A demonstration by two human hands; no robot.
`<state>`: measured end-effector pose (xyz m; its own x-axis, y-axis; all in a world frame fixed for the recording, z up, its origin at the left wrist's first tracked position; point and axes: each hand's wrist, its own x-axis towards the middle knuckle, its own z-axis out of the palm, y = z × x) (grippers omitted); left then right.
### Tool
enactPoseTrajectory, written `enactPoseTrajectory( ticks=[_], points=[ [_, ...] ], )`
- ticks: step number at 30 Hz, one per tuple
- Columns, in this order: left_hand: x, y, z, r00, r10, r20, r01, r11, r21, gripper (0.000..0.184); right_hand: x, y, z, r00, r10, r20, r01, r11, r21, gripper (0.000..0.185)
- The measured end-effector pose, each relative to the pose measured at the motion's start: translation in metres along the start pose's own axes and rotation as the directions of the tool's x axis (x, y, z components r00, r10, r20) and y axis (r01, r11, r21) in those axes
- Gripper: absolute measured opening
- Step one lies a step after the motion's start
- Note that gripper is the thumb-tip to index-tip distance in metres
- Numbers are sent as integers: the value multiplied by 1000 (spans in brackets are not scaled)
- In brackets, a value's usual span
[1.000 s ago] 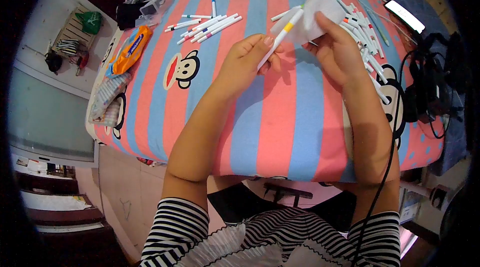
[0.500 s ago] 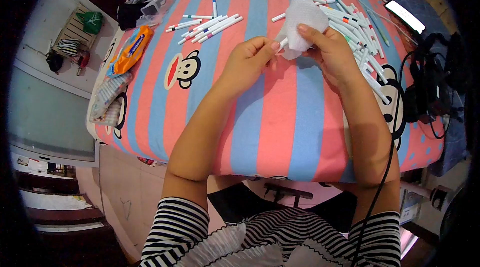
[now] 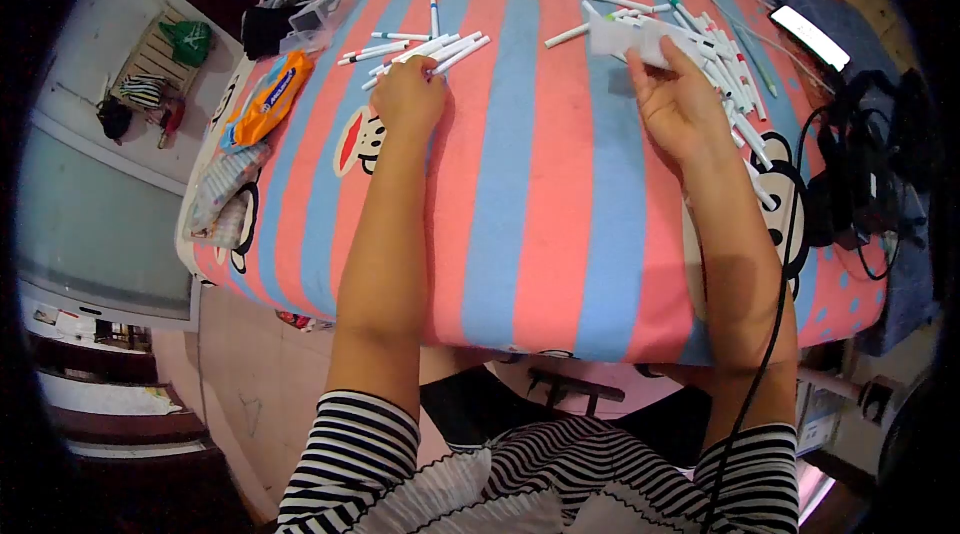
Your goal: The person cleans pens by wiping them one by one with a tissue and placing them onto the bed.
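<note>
My left hand [image 3: 410,96] is down at the near edge of the left group of white marker pens [image 3: 465,54], its fingers closed on a marker pen that they largely hide. Over the right-hand heap of white marker pens [image 3: 738,74], my right hand [image 3: 680,104] holds up a thin white wipe [image 3: 625,37] between thumb and fingers. The wipe hangs partly unfolded to the left of the fingertips. Both groups lie on a pink and blue striped sheet [image 3: 545,234] printed with monkey faces.
An orange wipes packet [image 3: 270,102] and a clear plastic box [image 3: 322,19] lie along the left side. At the right are a lit phone [image 3: 810,37], a thin white cable, and black straps and cords [image 3: 865,174]. One black cord runs down past my right arm.
My left hand has moved left, away from the wipe, to the left group of pens. My right hand has shifted slightly right, and the wipe is no longer bunched around a pen.
</note>
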<state>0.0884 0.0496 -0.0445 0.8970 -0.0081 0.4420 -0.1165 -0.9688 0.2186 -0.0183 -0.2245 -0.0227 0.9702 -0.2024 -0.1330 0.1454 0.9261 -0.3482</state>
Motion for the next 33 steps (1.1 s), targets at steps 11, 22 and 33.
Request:
enactPoseTrajectory(
  ticks=[11,22,33],
  points=[
    [-29,44,-11,973,149,176,83,486,-870,24,-17,1,14,999,-16,49,33,930,-366,28],
    [-65,80,-45,855,430,291,229,189,-955,25,-31,19,18,980,122,155,-25,856,-517,29],
    [-68,81,-51,874,386,294,222,223,-949,17,-41,25,24,934,191,302,128,611,-781,33]
  ],
)
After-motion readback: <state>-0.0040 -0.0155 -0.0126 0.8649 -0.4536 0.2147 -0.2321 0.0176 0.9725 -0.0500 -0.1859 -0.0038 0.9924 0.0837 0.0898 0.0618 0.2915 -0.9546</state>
